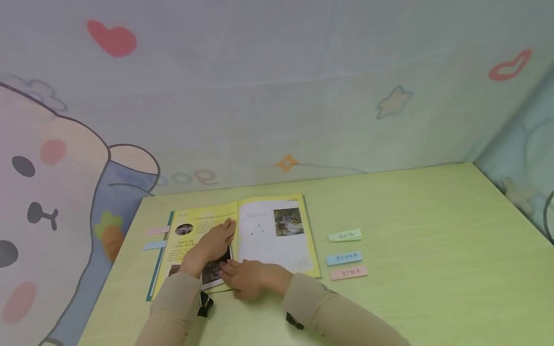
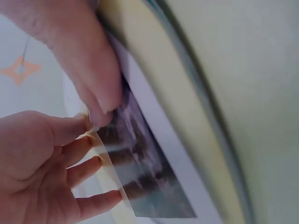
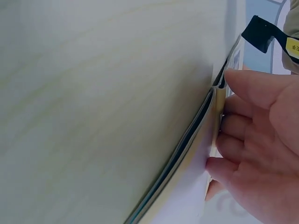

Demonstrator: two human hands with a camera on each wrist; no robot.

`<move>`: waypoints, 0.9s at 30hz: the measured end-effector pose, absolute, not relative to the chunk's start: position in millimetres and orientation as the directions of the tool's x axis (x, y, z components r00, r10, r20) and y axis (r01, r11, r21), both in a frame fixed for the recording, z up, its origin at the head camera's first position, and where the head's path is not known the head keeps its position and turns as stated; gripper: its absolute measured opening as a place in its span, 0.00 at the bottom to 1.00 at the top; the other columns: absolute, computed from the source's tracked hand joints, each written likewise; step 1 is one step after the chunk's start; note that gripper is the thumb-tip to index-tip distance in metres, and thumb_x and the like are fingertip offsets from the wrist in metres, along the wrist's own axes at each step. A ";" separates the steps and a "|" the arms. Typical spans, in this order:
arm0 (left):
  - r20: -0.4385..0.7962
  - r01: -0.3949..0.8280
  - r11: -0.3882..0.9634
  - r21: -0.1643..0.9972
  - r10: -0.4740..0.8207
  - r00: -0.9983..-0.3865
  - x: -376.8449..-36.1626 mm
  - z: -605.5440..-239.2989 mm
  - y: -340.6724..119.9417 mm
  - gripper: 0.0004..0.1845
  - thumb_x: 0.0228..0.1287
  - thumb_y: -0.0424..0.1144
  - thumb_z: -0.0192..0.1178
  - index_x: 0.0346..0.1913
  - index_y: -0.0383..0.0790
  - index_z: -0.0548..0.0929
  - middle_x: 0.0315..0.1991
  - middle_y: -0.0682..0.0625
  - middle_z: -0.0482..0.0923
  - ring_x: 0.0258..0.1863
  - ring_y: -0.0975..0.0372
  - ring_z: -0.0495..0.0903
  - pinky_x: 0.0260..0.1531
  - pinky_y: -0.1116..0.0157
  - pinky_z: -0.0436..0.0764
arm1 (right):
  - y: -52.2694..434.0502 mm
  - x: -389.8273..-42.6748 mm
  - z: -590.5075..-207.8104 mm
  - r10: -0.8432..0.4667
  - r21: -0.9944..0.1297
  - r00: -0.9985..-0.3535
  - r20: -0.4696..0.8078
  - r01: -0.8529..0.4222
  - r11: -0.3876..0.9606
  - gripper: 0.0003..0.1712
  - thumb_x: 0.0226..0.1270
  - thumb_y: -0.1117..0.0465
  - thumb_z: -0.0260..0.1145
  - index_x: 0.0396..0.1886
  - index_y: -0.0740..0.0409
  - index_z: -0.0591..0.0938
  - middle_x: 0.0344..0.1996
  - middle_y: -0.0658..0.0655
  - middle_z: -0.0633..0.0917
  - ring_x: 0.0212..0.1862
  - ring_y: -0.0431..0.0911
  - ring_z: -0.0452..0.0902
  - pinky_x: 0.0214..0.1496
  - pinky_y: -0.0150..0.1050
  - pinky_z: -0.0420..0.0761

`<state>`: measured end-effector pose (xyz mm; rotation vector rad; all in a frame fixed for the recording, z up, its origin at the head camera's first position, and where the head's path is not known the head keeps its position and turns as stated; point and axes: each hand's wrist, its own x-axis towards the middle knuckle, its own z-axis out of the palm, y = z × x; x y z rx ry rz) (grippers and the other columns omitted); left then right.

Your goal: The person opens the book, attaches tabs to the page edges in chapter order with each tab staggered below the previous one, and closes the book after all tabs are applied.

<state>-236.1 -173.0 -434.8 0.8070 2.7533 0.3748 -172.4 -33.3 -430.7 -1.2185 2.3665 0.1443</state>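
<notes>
An open book [image 1: 270,254] lies on the table, a yellow page with text and photos on the left, a white page with a yellow border on the right. My left hand [image 1: 216,242] rests on the left page near the centre fold, fingers extended. Close to the lower end of the fold, my right hand [image 1: 253,278] touches the page with its fingertips. A dark printed picture [image 2: 145,163] shows between and under the hands in the left wrist view. Fingertips of both hands press its edge there. In the right wrist view, the book's lower edge [image 3: 175,170] runs beside the right palm.
Pink [image 1: 158,230] and blue [image 1: 154,245] paper tabs stick out of the book's left side. To its right lie green [image 1: 345,235], blue [image 1: 344,258] and pink [image 1: 348,273] slips with handwriting. A cartoon-printed wall cloth [image 1: 259,120] stands behind the table [image 1: 433,250].
</notes>
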 end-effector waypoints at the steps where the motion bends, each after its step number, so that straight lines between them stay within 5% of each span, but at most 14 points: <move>1: -0.158 0.493 0.811 0.315 0.557 -0.815 -236.8 -433.8 -173.3 0.23 0.71 0.30 0.45 0.65 0.22 0.61 0.65 0.27 0.57 0.60 0.35 0.61 0.59 0.44 0.63 | -32.9 -172.7 -431.0 -0.742 -0.127 -0.494 -0.452 -0.788 0.602 0.33 0.73 0.50 0.49 0.73 0.53 0.53 0.73 0.52 0.50 0.72 0.43 0.42 0.70 0.36 0.53; 11: -0.154 0.432 0.880 0.196 0.463 -0.873 -253.7 -437.1 -166.3 0.24 0.73 0.35 0.44 0.68 0.29 0.60 0.68 0.36 0.57 0.61 0.37 0.60 0.47 0.38 0.71 | -30.5 -171.9 -430.7 -0.766 -0.159 -0.481 -0.427 -0.794 0.587 0.34 0.73 0.51 0.50 0.73 0.55 0.53 0.73 0.53 0.49 0.73 0.44 0.41 0.70 0.37 0.52; 27: -0.235 0.365 0.872 0.327 0.449 -0.862 -262.7 -442.3 -164.4 0.26 0.73 0.34 0.44 0.69 0.28 0.54 0.70 0.34 0.50 0.65 0.36 0.53 0.61 0.43 0.58 | -27.9 -169.9 -431.9 -0.762 -0.155 -0.489 -0.425 -0.790 0.593 0.34 0.73 0.51 0.50 0.74 0.54 0.52 0.73 0.53 0.47 0.73 0.44 0.39 0.71 0.37 0.50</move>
